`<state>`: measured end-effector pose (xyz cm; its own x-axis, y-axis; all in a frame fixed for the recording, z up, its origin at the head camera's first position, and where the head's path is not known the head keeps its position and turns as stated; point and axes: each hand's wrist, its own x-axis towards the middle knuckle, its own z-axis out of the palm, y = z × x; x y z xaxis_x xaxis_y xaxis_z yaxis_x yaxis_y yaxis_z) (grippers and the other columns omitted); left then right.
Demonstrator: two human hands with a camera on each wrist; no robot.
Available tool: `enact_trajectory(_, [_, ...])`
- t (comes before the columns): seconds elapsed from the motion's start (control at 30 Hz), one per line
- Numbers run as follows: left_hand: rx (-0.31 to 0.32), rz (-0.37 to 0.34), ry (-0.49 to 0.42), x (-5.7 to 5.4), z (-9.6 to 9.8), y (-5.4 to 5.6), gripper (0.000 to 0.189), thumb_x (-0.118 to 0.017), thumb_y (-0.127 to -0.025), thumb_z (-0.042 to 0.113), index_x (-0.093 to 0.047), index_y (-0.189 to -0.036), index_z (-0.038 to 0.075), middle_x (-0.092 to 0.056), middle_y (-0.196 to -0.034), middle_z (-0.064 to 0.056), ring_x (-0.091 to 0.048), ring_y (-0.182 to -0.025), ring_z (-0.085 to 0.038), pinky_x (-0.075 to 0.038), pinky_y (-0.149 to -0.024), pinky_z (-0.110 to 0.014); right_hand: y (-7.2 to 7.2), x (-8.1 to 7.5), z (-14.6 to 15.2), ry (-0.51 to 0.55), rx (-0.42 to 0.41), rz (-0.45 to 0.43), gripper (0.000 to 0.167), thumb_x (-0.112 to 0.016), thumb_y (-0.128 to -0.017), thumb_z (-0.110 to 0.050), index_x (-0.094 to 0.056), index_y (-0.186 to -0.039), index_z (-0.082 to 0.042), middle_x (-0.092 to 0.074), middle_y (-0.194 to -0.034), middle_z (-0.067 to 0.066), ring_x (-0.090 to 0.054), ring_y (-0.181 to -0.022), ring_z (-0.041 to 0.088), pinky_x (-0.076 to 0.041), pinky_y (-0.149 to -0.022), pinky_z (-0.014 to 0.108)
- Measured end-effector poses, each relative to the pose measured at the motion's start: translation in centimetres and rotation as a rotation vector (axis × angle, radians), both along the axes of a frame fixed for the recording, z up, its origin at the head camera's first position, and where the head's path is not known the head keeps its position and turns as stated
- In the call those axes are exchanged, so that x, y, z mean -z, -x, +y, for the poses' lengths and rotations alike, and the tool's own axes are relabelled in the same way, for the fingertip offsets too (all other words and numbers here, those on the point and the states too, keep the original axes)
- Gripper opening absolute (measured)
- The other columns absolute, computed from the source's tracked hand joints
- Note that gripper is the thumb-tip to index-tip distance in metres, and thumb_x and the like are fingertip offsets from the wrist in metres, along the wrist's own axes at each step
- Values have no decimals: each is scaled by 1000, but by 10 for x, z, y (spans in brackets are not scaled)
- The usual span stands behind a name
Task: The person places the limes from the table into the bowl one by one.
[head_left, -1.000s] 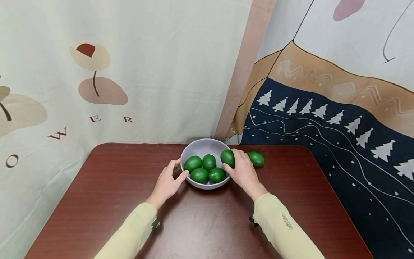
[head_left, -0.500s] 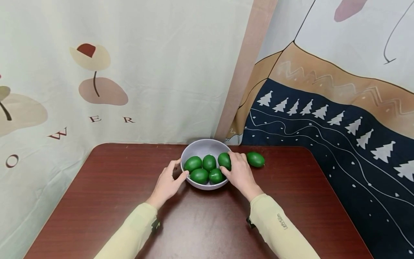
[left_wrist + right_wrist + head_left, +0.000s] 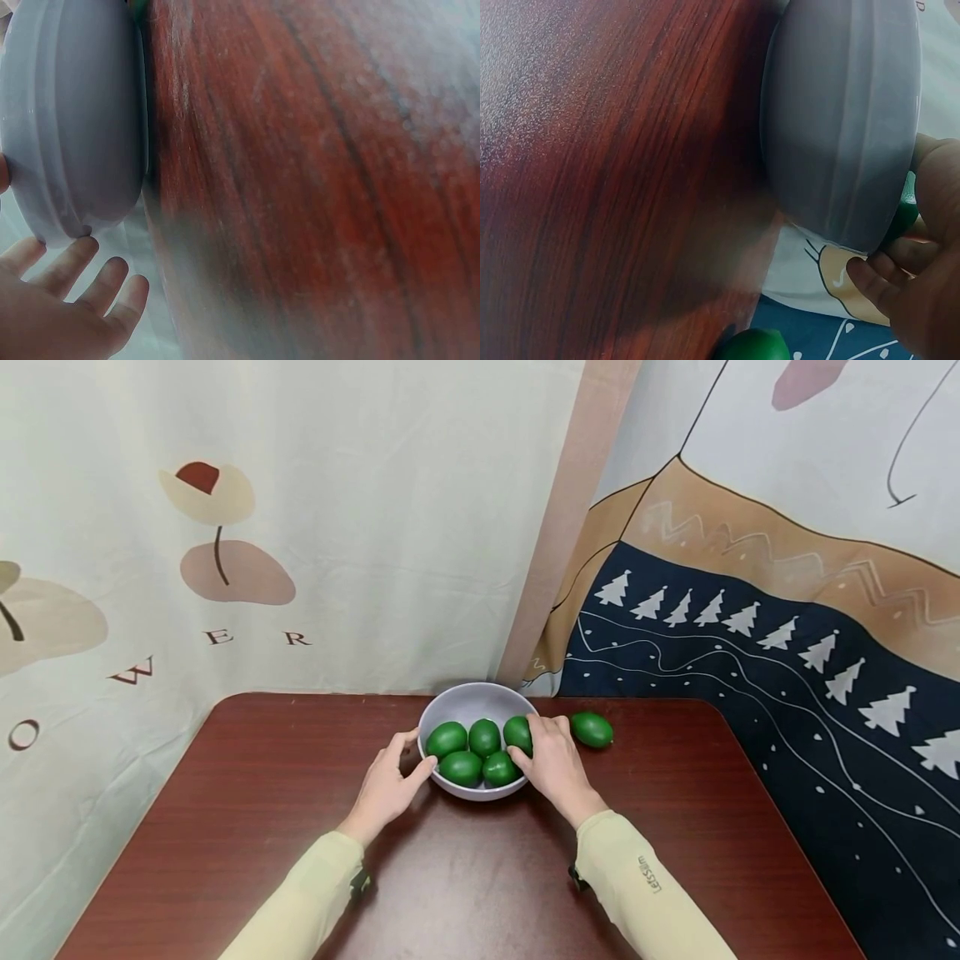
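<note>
A pale grey-lavender bowl (image 3: 480, 697) stands at the table's far side with several green limes (image 3: 484, 737) in it. My left hand (image 3: 388, 783) is at the bowl's left side. In the left wrist view its fingertips touch the bowl's outer wall (image 3: 97, 112), the fingers spread and nearly straight. At the right rim my right hand (image 3: 553, 758) holds a lime (image 3: 517, 735) inside the bowl, between thumb and fingers. The right wrist view shows only a sliver of that lime (image 3: 905, 206) behind the bowl. One more lime (image 3: 592, 729) lies on the table, right of the bowl.
The dark red-brown wooden table (image 3: 465, 877) has rounded far corners. Its far edge runs close behind the bowl. A pale printed curtain (image 3: 375, 527) hangs behind, and a navy cloth with white trees (image 3: 697, 652) hangs along the right side.
My right hand has moved slightly left and down with its lime, deeper into the bowl beside the others. My left hand has stayed at the bowl's side.
</note>
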<state>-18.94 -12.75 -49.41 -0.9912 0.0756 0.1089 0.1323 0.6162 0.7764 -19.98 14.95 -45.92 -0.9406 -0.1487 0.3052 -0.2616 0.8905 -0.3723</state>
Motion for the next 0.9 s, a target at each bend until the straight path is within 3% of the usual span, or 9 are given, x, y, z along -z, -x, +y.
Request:
enact_trajectory(0.43, [5, -25, -11, 0, -2, -1, 59, -67, -99, 46, -49, -150, 23, -61, -139, -13, -52, -130, -32, -42, -107, -57, -1, 2, 1, -17, -22, 75, 51, -79, -92, -22, -63, -131, 7, -69, -125, 20, -54, -113, 36, -50, -98, 45])
enact_trajectory(0.9, [8, -20, -13, 0, -1, 0, 59, -67, -99, 45, -49, -150, 21, -61, -138, -15, -53, -130, -33, -42, -107, -57, -3, 3, 7, 6, -51, 92, 47, -79, -92, -16, -63, -131, 6, -68, -127, 21, -54, -115, 35, -50, -99, 45])
